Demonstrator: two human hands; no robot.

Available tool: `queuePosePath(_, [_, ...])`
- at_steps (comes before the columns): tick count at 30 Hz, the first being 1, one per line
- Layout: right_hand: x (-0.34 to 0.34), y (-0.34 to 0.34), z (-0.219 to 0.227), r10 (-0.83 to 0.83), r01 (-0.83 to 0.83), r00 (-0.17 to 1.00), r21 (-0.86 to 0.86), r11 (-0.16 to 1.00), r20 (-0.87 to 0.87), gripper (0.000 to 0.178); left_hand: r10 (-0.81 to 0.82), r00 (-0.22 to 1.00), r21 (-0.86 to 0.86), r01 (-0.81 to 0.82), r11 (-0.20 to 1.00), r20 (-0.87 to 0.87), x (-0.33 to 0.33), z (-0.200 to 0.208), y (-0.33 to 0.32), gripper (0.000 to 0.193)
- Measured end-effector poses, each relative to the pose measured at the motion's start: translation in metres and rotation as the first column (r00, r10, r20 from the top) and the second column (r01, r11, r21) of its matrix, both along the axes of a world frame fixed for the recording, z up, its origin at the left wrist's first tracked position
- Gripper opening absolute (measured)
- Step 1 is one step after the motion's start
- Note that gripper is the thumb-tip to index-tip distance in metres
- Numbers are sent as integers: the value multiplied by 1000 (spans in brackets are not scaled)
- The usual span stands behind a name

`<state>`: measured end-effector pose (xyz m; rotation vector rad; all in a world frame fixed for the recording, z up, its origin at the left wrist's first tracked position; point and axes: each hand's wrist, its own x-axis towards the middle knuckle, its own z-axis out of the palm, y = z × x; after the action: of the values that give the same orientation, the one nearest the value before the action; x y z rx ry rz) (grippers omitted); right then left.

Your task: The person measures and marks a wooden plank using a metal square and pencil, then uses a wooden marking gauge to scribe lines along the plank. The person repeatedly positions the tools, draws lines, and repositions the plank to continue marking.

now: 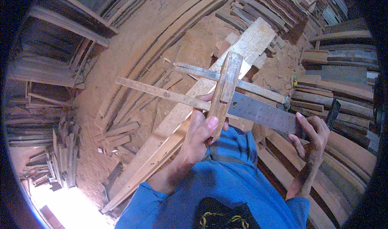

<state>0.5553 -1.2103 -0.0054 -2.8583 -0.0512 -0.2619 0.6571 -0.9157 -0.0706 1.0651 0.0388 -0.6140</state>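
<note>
My left hand (pixel 199 134) is closed around a wooden marking gauge (pixel 225 89), its thumb pressed on the near end of the block. Two thin wooden stems cross this block: the farther stem (pixel 262 90) sticks out on both sides, and the nearer stem (pixel 161 93) reaches far to the left. My right hand (pixel 311 138) grips a try square at the right end of its wide metal blade (pixel 262 113). The square's dark stock (pixel 333 114) shows beyond the fingers. The blade's left end meets the side of the gauge block.
Below my hands a long pale board (pixel 165 126) runs diagonally from lower left to upper right. Curved timbers (pixel 161 31) lie on the dirt floor beyond it. Stacked planks (pixel 339 87) line the right side, with more wood (pixel 279 4) at the back and shelves (pixel 44 67) at left.
</note>
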Motion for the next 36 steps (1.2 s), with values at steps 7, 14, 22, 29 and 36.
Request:
queuePosePath(7, [-2,-2,-3,19,-19,1000,1,1000,12,57,-33,999,69,33,997,-6,-3,6,0,76])
queuePosePath(14, [-1,-7,-7,33,-33,999,-14,999,-14,57,-30,998,101,35,994,-48,-2,10,-2,78])
queuePosePath(22, [4,-11,-12,127,-126,991,-9,992,44,57,-38,998,122,43,992,-45,-1,13,-4,78])
queuePosePath(29, [3,-15,-16,112,-113,993,29,993,32,59,-50,996,124,58,991,-71,1,11,-3,76])
queuePosePath(36, [5,-16,-19,120,-120,992,2,993,50,58,-10,997,146,21,989,-77,-1,10,-6,73])
